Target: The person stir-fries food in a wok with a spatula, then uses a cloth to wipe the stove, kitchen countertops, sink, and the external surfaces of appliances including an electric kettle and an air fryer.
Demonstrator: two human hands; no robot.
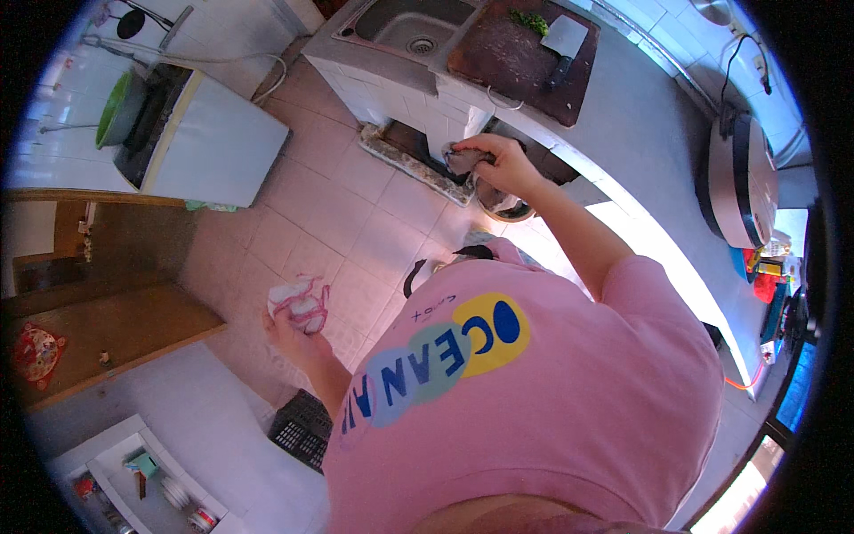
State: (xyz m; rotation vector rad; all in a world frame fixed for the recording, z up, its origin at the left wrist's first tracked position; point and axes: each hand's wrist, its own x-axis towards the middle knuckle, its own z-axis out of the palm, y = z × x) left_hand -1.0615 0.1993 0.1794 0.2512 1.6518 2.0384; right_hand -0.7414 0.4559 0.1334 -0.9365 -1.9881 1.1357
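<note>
My left hand [297, 334] is out over the tiled floor, its fingers closed on a crumpled white cloth with red edging [308, 304]. Below the counter front, my right hand [507, 163] grips a greyish, crumpled item [465, 159], perhaps a rag; its exact kind is unclear. Just beneath that hand stands a round container [512, 212], partly hidden, with something pale in it. Behind the right hand is a dark opening [408, 143] under the counter, with a dirty, worn ledge [413, 167] along its foot.
On the counter, a dark cutting board [500, 60] bears a cleaver [566, 39] and chopped greens [529, 21], beside a steel sink [407, 30]. A rice cooker [747, 180] stands at right. At left are a green basin [117, 110] and a wooden cabinet [127, 334]; a black plastic crate [300, 427] sits low.
</note>
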